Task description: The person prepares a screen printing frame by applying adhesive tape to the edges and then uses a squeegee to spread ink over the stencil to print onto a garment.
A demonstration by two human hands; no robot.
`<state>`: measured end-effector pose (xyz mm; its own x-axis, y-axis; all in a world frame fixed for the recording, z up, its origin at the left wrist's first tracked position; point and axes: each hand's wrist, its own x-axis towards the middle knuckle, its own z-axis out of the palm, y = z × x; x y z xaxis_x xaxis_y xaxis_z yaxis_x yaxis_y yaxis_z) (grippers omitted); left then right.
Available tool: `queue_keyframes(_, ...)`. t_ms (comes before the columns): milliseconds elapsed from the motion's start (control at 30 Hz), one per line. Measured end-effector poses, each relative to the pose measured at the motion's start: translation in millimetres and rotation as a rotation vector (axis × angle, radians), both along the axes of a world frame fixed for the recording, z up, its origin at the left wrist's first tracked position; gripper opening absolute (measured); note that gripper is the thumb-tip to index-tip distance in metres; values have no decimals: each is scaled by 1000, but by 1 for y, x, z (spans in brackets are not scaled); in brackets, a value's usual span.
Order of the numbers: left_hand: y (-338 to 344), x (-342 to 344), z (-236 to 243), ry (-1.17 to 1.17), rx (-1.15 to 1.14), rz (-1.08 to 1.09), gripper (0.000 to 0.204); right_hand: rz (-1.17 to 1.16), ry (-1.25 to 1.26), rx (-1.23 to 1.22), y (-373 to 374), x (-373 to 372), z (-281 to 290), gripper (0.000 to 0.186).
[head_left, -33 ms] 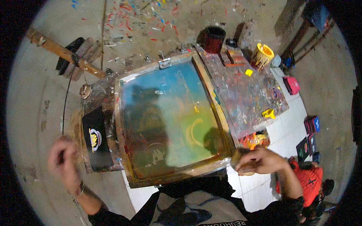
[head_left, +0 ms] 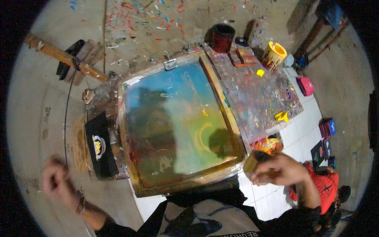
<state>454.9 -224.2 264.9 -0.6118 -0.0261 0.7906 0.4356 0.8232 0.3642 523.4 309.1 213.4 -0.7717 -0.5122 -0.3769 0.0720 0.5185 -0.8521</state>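
Observation:
A wooden screen-printing frame (head_left: 233,118) lies in front of me, its mesh tinted blue, green and brown, with shadows across it. Left of it a black cloth piece (head_left: 103,164) with a white, gold and red emblem rests on a board. Out beyond that cloth is my left hand (head_left: 57,183), raised and smeared by motion; its fingers look bent, but whether they hold anything is unclear. By the frame's near right corner my right hand (head_left: 286,170) is closed round a brown-yellow block-like object (head_left: 254,168), partly hidden by the fingers.
A paint-stained board (head_left: 252,100) adjoins the frame on the right. It carries a dark red container (head_left: 222,38), a yellow-dripped pot (head_left: 274,55) and yellow scraps. Small stacks of dark and red pieces (head_left: 327,127) lie on white tiles. A person in red (head_left: 321,189) is at lower right.
My left hand has moved left and slightly down, away from the black cloth. My right hand has shifted slightly right, and more of the block-like object shows.

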Motion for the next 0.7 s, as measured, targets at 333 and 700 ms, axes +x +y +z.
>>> queue_keyframes(333,-88,66,-8,262,1175,-965,23,-192,1151,179,-44,55,88,11)
queue_keyframes(700,3,5,-10,396,952,-80,39,-477,545,486,62,-20,5,25)
